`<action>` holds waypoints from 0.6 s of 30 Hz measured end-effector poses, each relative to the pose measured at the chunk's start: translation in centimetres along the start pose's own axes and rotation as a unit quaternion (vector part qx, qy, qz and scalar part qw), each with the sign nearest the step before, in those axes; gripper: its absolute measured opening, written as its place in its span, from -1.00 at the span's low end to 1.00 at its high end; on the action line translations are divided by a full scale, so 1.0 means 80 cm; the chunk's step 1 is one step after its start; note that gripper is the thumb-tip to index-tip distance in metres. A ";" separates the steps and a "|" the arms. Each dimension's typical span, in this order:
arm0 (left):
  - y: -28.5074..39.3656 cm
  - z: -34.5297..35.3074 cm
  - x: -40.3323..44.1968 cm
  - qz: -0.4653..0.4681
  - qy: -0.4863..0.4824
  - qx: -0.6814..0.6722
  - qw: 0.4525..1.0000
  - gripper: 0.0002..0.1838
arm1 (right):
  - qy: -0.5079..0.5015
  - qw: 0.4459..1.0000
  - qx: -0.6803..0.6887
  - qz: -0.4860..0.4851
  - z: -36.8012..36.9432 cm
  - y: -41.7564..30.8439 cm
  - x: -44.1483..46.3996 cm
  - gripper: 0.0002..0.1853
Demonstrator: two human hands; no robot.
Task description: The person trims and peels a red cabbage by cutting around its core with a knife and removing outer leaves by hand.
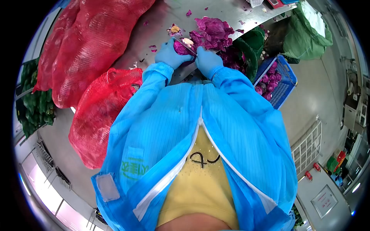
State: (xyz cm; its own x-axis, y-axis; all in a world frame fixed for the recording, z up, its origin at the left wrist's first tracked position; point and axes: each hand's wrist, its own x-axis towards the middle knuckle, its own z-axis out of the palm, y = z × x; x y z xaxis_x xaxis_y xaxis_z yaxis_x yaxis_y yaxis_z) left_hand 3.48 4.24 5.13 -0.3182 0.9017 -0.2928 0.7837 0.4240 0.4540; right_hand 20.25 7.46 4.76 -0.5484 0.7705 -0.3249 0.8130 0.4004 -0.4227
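At the near side of the surface, the left hand and, to its right, the right hand are closed, one round a purple cabbage, likely to steady it, the other on a knife, likely to guide it.

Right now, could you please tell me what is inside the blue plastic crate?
Inside the blue plastic crate are several purple heads, which look like red cabbages. They cover part of its bottom, so whatever is underneath cannot be seen.
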 end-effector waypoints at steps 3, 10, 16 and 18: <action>0.002 -0.002 0.001 0.005 -0.021 0.007 1.000 0.12 | -0.032 0.999 0.019 0.029 -0.003 0.005 -0.005 -0.76; -0.021 0.015 -0.026 0.054 0.062 -0.068 0.994 0.06 | -0.049 0.995 0.013 0.087 0.005 0.029 0.019 -0.66; -0.029 0.032 -0.036 0.099 0.125 -0.144 0.977 0.12 | 0.076 0.971 0.226 -0.002 0.048 0.048 0.018 -0.51; -0.029 0.033 -0.038 0.110 0.134 -0.170 0.970 0.13 | 0.115 0.936 0.329 -0.045 0.051 0.044 0.022 -0.45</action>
State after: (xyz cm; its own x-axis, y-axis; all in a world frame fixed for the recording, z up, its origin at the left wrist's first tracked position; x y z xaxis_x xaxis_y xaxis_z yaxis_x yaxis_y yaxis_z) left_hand 4.05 0.31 2.73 -0.3265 0.9438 0.0507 0.6412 0.1818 0.7455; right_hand 21.31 8.20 -0.73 -0.4908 0.8650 -0.1042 0.4268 0.1344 -0.8943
